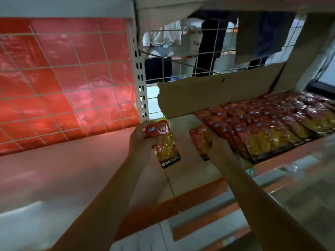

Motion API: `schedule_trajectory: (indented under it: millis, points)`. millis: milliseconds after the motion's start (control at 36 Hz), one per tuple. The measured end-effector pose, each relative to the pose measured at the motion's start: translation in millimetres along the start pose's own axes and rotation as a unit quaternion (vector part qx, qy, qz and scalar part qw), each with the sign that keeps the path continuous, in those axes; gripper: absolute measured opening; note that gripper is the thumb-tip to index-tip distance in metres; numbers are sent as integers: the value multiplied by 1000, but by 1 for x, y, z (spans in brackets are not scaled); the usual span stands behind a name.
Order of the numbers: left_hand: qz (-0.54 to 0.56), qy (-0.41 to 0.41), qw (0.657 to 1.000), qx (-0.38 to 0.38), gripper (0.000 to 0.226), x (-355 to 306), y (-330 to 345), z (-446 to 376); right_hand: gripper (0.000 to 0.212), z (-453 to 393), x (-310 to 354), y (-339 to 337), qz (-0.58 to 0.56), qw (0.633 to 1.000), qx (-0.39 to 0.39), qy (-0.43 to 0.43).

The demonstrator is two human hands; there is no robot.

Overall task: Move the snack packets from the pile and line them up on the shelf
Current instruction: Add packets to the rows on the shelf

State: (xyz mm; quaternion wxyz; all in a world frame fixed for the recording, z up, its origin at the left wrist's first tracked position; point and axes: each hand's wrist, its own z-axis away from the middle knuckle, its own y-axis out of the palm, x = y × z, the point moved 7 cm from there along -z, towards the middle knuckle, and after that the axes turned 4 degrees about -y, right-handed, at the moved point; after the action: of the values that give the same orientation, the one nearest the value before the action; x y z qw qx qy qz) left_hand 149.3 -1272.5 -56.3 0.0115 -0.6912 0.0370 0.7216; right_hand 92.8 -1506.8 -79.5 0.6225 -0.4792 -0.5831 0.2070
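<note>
Store shelving fills the view: pale shelf board (188,171) with orange front edge, white slotted upright (140,91) at the back, wire grid backing. Left of the upright, red plastic sheet (63,78) behind the grid over a bare bay. Right of the upright, a cardboard flap (217,95) stands against the grid; people's legs show through the mesh behind it, dim and blurred.

Progress, judged: well along. Lined-up packets (272,125) cover the shelf right of the upright in overlapping rows, red-yellow, reaching the right frame edge. A bare strip of board is left just right of the upright. The pile itself is not in view, so the remaining count is unknown.

Left hand (140,138) just below the upright's foot, fingers curled round the held packet (165,144), "KONCHEW" end toward the camera. Right hand (217,149) between that and the rows, gripping a second packet (201,140) low over the board, just beside the row's left end; fingers mostly hidden, contact with the shelf unclear.
</note>
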Motion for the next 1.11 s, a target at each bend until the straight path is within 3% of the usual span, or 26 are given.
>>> schedule_trajectory:
  millis: [250, 361, 472, 722, 917, 1056, 1111]
  points:
    - [41, -18, 999, -14, 53, 12, 20, -10, 51, -20, -4, 1, 133, 988, -12, -82]
    - [38, -17, 999, -13, 53, 11, 28, -13, 36, -14, 8, 11, 94, 988, 46, -116]
    - [27, -19, 999, -10, 53, 11, 34, -13, 47, -23, 14, 28, 117, 981, 85, -127]
    - [29, -35, 999, -27, 48, 19, 33, -5, 46, -68, 25, 35, 15, 993, 106, -47]
    - [33, -67, 997, -14, 50, 28, 37, -7, 38, -82, 20, 34, -66, 991, 101, -58]
    - [22, -67, 998, -2, 55, 31, 45, -15, 18, -81, 12, 26, -151, 985, 79, -40]
    - [17, -60, 998, 5, 54, 30, 52, -17, 22, -75, 16, 14, -171, 981, 71, -58]
